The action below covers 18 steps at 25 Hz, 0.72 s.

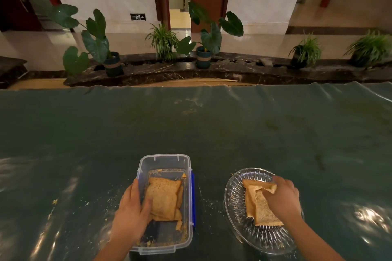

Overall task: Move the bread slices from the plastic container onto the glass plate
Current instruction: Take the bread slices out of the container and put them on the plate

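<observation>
Bread slices [163,199] pinned in container [164,162] under left hand [130,207] fingers, not yet gripped; right hand [283,197] pinching slice [262,203] onto plate [235,207], flattening its folded corner

A dark green table [212,125] carries a plastic container [165,160], a glass plate [233,203] and scattered crumbs [55,201].

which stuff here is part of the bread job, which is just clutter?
In the job: plastic container, bread slices inside it, glass plate, slices already on it, left hand, right hand.

Just lying about: crumbs on the green table cover, potted plants behind.
</observation>
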Motion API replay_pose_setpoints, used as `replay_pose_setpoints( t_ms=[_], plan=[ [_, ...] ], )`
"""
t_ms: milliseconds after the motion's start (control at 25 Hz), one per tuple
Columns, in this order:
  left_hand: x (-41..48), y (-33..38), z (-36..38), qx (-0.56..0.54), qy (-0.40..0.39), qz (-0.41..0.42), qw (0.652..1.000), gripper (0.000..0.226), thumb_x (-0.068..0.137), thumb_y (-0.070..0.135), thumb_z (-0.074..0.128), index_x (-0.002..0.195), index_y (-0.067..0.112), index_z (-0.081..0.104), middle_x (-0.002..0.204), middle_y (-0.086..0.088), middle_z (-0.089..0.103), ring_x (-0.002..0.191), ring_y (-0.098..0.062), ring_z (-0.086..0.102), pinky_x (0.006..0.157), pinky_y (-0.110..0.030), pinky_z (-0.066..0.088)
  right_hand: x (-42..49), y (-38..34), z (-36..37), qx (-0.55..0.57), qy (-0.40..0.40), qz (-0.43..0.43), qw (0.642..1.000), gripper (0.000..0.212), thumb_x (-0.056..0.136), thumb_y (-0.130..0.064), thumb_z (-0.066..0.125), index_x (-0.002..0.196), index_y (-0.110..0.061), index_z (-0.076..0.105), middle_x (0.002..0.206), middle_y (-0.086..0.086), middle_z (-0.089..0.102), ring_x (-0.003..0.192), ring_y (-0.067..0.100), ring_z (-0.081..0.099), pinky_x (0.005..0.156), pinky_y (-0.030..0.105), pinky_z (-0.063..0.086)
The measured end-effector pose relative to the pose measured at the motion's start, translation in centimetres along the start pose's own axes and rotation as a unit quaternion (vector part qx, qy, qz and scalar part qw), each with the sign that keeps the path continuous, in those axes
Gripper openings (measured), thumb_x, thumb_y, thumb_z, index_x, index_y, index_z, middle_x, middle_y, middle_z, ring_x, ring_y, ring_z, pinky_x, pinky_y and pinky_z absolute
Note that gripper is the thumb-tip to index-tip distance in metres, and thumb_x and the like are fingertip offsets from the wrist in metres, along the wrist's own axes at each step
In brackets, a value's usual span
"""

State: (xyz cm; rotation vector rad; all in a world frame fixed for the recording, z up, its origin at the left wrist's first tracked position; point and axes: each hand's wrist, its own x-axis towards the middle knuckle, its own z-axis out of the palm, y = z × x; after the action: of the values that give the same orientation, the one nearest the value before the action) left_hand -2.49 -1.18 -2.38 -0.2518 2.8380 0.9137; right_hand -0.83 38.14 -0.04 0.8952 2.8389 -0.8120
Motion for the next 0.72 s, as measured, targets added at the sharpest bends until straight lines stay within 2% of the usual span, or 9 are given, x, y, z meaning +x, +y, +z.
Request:
replay_pose_setpoints(
  t_ms=[80,160,280,360,480,600,720],
  plan=[
    [0.0,0.0,0.0,-0.001,0.0,-0.001,1.0,0.074,0.095,0.057,0.029,0.156,0.024,0.004,0.161,-0.005,0.021,0.144,-0.027,0.03,0.112,-0.052,0.036,-1.1,-3.4,0.3,0.03,0.012,-0.076,0.997,0.046,0.083,-0.018,0.069,0.127,-0.017,0.057,0.13,0.008,0.057,0.123,0.029,0.048,0.105,0.045,0.041],
    [0.0,0.0,0.0,-0.005,0.004,0.004,1.0,0.072,0.097,0.054,0.032,0.156,0.023,0.005,0.161,-0.005,0.022,0.143,-0.027,0.031,0.111,-0.052,0.036,-2.3,-7.6,1.3,0.07,0.003,-0.171,0.983,0.039,0.084,-0.018,0.07,0.122,-0.019,0.061,0.118,0.001,0.063,0.111,0.02,0.056,0.1,0.04,0.048],
    [-0.1,-0.1,0.0,-0.017,0.019,0.021,0.999,0.07,0.097,0.052,0.034,0.156,0.024,0.007,0.158,-0.003,0.025,0.141,-0.026,0.033,0.109,-0.05,0.039,-4.2,-14.2,3.9,0.083,-0.07,-0.3,0.948,0.033,0.085,-0.019,0.067,0.117,-0.026,0.062,0.101,-0.012,0.063,0.095,0.006,0.059,0.087,0.028,0.053],
    [0.0,-0.3,0.1,-0.017,0.023,0.027,0.999,0.069,0.097,0.052,0.034,0.155,0.024,0.008,0.158,-0.003,0.026,0.14,-0.024,0.034,0.109,-0.048,0.039,-5.0,-17.7,6.1,0.042,-0.131,-0.351,0.926,0.033,0.085,-0.02,0.064,0.118,-0.024,0.061,0.103,-0.007,0.064,0.095,0.01,0.061,0.084,0.029,0.053],
    [0.2,-0.5,0.3,-0.013,0.023,0.023,0.999,0.07,0.097,0.052,0.034,0.155,0.024,0.006,0.159,-0.003,0.024,0.142,-0.024,0.032,0.109,-0.046,0.038,-5.1,-21.0,9.1,-0.091,-0.206,-0.359,0.906,0.037,0.084,-0.018,0.062,0.12,-0.011,0.058,0.118,0.01,0.061,0.106,0.028,0.06,0.088,0.039,0.051],
    [0.4,-0.7,0.5,-0.014,0.03,0.025,0.999,0.07,0.098,0.051,0.034,0.156,0.024,0.006,0.16,-0.002,0.024,0.143,-0.022,0.029,0.111,-0.044,0.035,-5.0,-22.4,11.3,-0.229,-0.236,-0.366,0.871,0.047,0.084,-0.022,0.068,0.124,-0.004,0.053,0.125,0.018,0.057,0.112,0.033,0.056,0.094,0.041,0.048],
    [0.3,-0.8,0.6,-0.019,0.032,0.027,0.999,0.07,0.098,0.05,0.035,0.156,0.025,0.006,0.16,-0.002,0.024,0.143,-0.022,0.028,0.112,-0.043,0.033,-5.2,-22.3,13.1,-0.287,-0.247,-0.366,0.85,0.066,0.08,-0.028,0.072,0.133,-0.001,0.044,0.134,0.021,0.05,0.122,0.036,0.047,0.104,0.045,0.04]
  ],
)
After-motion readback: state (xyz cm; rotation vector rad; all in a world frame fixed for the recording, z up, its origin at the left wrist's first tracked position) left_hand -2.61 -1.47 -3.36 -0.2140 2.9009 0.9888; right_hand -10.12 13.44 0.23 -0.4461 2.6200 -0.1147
